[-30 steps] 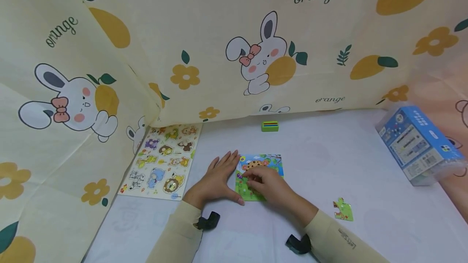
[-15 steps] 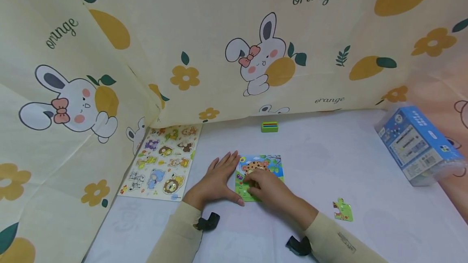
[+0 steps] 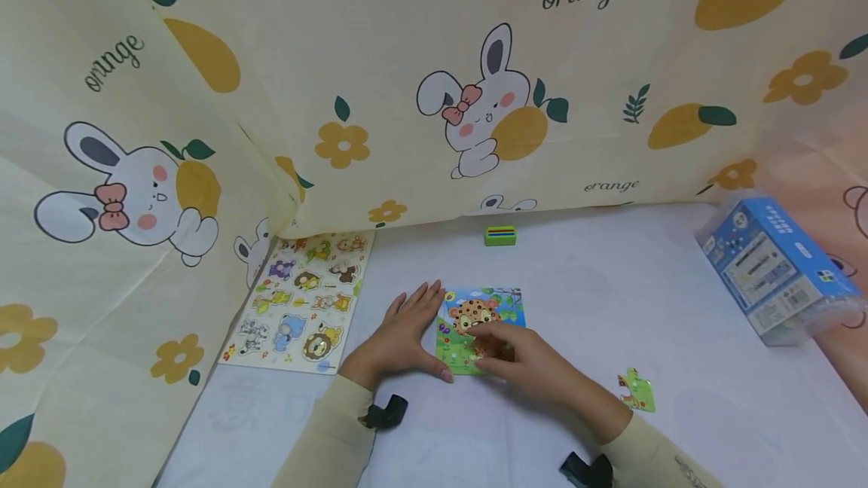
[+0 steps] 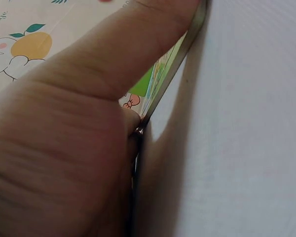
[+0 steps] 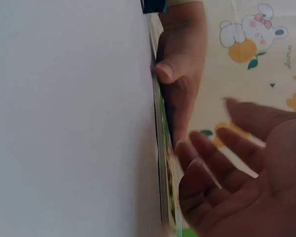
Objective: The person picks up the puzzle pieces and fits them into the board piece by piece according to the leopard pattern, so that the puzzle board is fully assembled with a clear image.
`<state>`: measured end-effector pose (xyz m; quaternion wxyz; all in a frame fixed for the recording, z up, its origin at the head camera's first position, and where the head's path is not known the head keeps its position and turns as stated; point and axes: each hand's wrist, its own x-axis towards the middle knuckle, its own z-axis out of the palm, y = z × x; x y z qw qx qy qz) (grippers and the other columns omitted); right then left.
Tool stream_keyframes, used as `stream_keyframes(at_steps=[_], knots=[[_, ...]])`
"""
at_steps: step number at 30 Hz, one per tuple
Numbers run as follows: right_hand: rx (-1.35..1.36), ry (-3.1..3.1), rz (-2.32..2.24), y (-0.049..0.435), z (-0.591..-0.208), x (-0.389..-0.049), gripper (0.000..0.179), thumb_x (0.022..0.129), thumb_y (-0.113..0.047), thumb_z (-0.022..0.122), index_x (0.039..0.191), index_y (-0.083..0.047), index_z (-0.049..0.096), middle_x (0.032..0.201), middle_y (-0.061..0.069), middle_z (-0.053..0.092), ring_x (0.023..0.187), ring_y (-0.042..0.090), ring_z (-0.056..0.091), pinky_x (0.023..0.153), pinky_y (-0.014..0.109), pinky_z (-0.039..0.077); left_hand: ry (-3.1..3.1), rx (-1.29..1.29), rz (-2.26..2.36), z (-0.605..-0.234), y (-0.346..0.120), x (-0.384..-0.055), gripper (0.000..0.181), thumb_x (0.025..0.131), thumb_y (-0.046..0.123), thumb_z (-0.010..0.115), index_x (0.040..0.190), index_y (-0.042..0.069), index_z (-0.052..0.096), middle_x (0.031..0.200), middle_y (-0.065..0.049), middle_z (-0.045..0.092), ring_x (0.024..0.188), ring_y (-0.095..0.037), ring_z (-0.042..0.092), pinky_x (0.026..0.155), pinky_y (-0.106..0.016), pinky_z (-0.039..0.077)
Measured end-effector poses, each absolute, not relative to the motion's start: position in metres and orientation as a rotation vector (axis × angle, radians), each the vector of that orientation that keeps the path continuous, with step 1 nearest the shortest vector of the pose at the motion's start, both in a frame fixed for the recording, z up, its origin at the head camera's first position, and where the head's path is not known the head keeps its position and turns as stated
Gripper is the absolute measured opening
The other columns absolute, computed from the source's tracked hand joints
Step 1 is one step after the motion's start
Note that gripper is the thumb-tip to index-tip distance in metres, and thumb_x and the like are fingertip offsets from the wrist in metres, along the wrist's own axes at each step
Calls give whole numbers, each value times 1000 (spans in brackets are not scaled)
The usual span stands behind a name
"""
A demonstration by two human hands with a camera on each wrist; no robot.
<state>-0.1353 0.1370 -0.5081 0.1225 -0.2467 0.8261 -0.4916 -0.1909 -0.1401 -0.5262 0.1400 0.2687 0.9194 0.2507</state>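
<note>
A small jigsaw puzzle (image 3: 511, 306) with a spotted cartoon animal on a blue and green scene lies flat on the white table. My left hand (image 3: 400, 339) rests along its left edge, fingers straight and thumb spread to its lower corner. Over the lower right of the puzzle hovers my right hand (image 3: 525, 356), which covers part of the picture. In the right wrist view, the fingers (image 5: 227, 170) of that hand stand apart from the thumb, with nothing visible between them. One loose green puzzle piece (image 3: 637, 389) lies to the right, beside my right forearm.
A white sheet of cartoon animals (image 3: 315, 322) lies left of the left hand. Behind the puzzle sits a small green block with coloured stripes (image 3: 500, 236). A blue box in clear plastic (image 3: 780, 269) stands at the right. Patterned cloth (image 3: 407, 96) hangs behind the table.
My right hand has drawn back to the right and toward me, its fingers parting. More of the animal's face now shows. The left hand has stayed in place.
</note>
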Motion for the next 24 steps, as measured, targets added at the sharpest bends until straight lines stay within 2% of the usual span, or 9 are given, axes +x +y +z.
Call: stream_keyframes(at_steps=[6, 12, 18, 24], knots=[[-681, 2369, -1603, 164, -505, -129, 44, 106, -18, 75, 145, -1, 65, 123, 9, 74, 103, 21, 68, 83, 33, 60, 2665, 767, 703, -527, -140, -192, 152, 62, 73, 97, 175, 12, 16, 181, 4, 3, 165, -17, -4, 130, -46, -7], [-718, 2407, -1729, 195, -502, -122, 38, 108, -6, 68, 144, 3, 62, 124, 15, 73, 104, 21, 69, 84, 33, 61, 2664, 771, 710, -527, -140, -192, 153, 61, 72, 98, 175, 10, 17, 181, 2, 4, 166, -20, -3, 131, -49, -6], [-678, 2389, -1842, 230, -502, -117, 39, 111, 1, 55, 149, 7, 55, 127, 27, 69, 111, 28, 70, 84, 34, 62, 2659, 755, 719, -527, -140, -192, 152, 62, 71, 98, 175, 11, 17, 181, 3, 4, 165, -18, -4, 130, -47, -7], [-641, 2427, -1875, 261, -500, -109, 41, 114, 1, 41, 154, 4, 51, 131, 26, 67, 115, 26, 68, 90, 30, 60, 2654, 745, 737, -527, -140, -191, 151, 62, 69, 99, 175, 11, 18, 181, 3, 5, 165, -16, -4, 130, -47, -6]])
